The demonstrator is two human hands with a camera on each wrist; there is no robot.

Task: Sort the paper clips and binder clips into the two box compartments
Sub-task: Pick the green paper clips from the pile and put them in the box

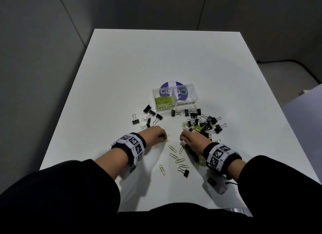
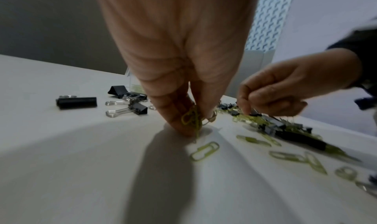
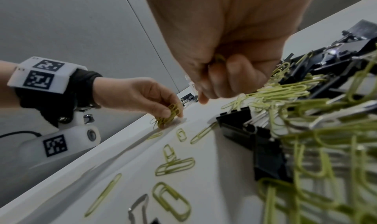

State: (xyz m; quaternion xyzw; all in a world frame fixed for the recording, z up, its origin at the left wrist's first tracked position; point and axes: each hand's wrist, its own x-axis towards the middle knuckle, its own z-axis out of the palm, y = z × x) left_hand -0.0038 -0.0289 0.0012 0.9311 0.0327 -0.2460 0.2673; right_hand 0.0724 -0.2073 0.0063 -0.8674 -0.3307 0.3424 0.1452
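Left hand (image 1: pixel 155 133) pinches a bunch of green paper clips (image 2: pixel 191 118) against the table (image 1: pixel 122 77); right hand (image 1: pixel 190 138) curls round a few more (barely visible). Loose clips lie toward the near edge. Further off, binder clips (image 1: pixel 207 120) lie unsorted; the box (image 1: pixel 175 98) holds paper clips only, so much remains.

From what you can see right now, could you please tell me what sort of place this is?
Probably an office or a recording booth: a plain white table closed in by grey partition panels, with a clear box labelled for paper clips and binder clips. Both hands wear wrist cameras with printed markers, which suggests staged data collection.
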